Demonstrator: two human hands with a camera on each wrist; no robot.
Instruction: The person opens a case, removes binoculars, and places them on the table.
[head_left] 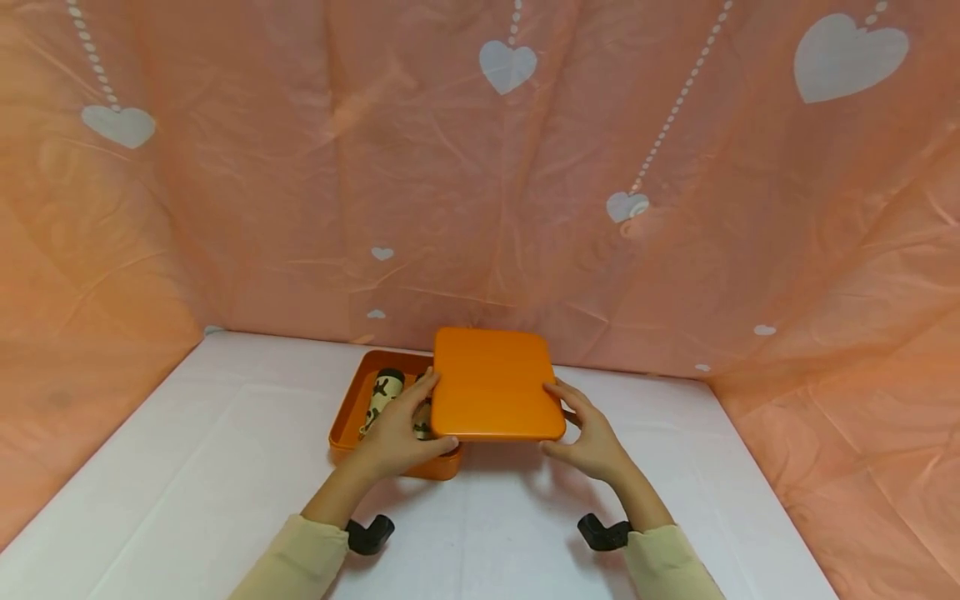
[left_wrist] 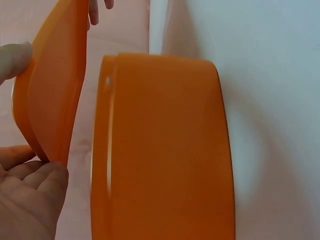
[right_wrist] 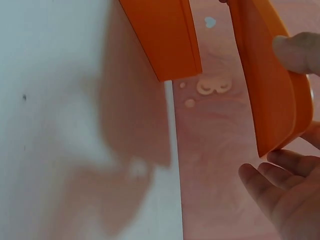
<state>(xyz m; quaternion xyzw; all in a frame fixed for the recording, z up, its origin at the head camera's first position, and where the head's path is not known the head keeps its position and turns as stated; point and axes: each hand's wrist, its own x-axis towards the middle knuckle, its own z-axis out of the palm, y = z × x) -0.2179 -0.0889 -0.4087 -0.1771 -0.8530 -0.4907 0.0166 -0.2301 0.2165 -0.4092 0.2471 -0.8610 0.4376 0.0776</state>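
1. Both hands are on the orange lid (head_left: 495, 383), which hangs in the air above the bench (head_left: 225, 467), lifted clear of the orange box (head_left: 360, 417).
2. The left hand (head_left: 397, 433) grips the lid's left edge, thumb underneath at the near corner and fingers up along the side.
3. The right hand (head_left: 588, 437) takes the lid's right edge, fingers (head_left: 562, 393) along the side and thumb under the near right corner.
4. The key relation: the lid sits up and to the right of the box, covering only the box's right end. The box lies to the lid's lower left, so the left hand is the nearer one to it.
5. The left end of the box stands open, and a pale roll with dark marks (head_left: 384, 393) lies inside, running front to back.
6. The lid's longer sides run away from the person, roughly matching the box's sides.
7. From the left wrist view, the lid (left_wrist: 55, 85) is apart from the box wall (left_wrist: 165, 150), a clear gap between them.
8. The right wrist view agrees: the lid (right_wrist: 265, 85) is held off from the box (right_wrist: 165, 35), with no contact showing.
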